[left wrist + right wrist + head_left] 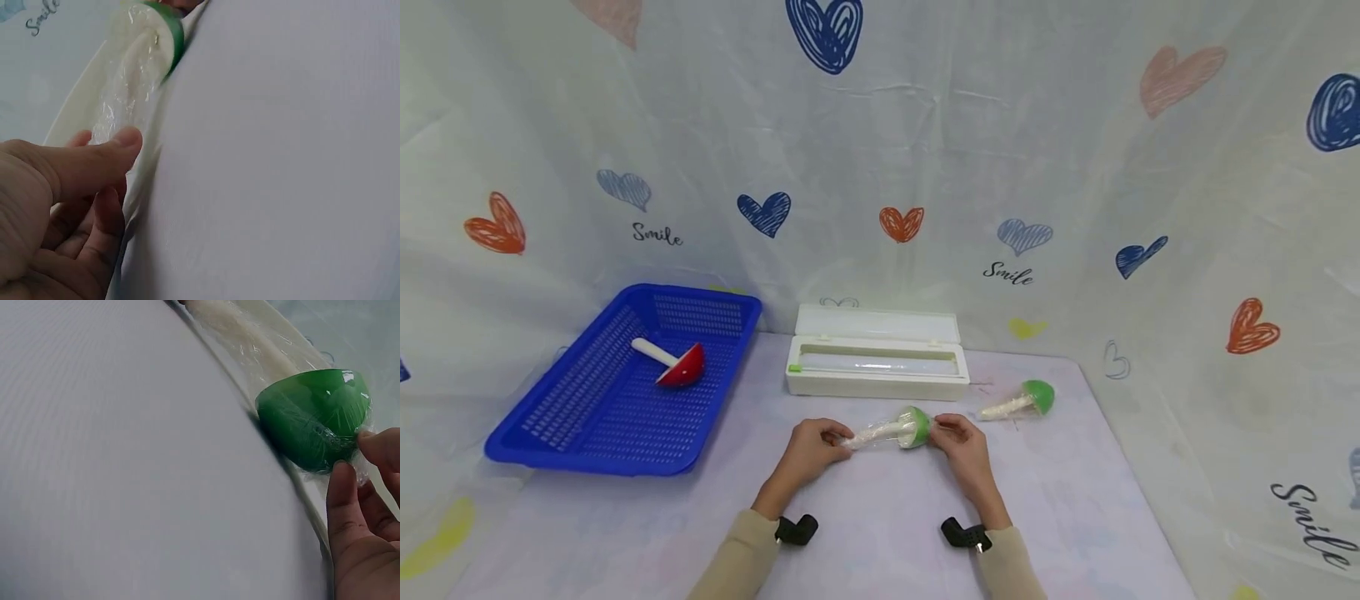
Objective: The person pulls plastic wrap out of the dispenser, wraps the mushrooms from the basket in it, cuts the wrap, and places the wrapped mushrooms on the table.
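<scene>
A toy mushroom (891, 431) with a green cap and a pale stem lies sideways between my two hands, wrapped in clear plastic film. At its stem end, my left hand (812, 450) pinches the film between thumb and fingers. My right hand (964, 450) pinches the film beside the cap. Up close in the right wrist view, the green cap (312, 419) shows creased film around it. The left wrist view shows crinkled film (122, 103) around the stem, running down to my left thumb.
Behind my hands stands a white cling film dispenser box (880, 387), lid raised. A second film-wrapped green mushroom (1037, 396) lies to the right. On the left, a blue basket (598, 458) contains a red-capped mushroom (683, 367). A heart-printed sheet hangs behind the table.
</scene>
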The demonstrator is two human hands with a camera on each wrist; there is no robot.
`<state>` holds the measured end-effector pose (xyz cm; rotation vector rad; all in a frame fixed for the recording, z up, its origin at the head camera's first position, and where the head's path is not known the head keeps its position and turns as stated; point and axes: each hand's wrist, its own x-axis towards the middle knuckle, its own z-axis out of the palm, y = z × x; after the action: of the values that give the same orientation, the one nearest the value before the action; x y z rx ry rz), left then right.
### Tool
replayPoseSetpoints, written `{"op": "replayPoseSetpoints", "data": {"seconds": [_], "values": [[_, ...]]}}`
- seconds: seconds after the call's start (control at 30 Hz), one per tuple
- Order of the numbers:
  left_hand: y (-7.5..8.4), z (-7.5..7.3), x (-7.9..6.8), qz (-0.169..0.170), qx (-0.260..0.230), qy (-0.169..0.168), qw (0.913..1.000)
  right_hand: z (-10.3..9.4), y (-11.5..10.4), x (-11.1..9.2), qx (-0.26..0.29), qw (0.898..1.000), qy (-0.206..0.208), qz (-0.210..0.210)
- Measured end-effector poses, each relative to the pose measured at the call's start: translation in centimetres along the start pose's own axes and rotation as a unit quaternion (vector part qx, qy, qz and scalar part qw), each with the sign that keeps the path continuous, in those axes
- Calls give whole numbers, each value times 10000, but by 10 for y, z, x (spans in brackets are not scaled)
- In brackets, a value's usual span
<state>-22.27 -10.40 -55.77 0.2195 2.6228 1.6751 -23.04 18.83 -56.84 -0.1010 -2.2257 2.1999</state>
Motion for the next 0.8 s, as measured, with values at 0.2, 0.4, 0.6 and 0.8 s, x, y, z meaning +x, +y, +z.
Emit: {"op": "replayPoseSetpoints", "data": {"seconds": [0.2,0.4,0.6,0.8], "values": [[16,28,8,230,-73,-289,9993,-34,-5,-12,-199,9993,289,84],[38,60,23,378,-121,-958,9946,-67,-9,-24,-783,9928,904,-81],[57,97,36,757,104,-1302,9885,-101,-13,-27,-1165,9816,1512,51],[75,132,47,705,7,-1379,9879,-127,-19,-24,-1509,9651,2134,162]]}}
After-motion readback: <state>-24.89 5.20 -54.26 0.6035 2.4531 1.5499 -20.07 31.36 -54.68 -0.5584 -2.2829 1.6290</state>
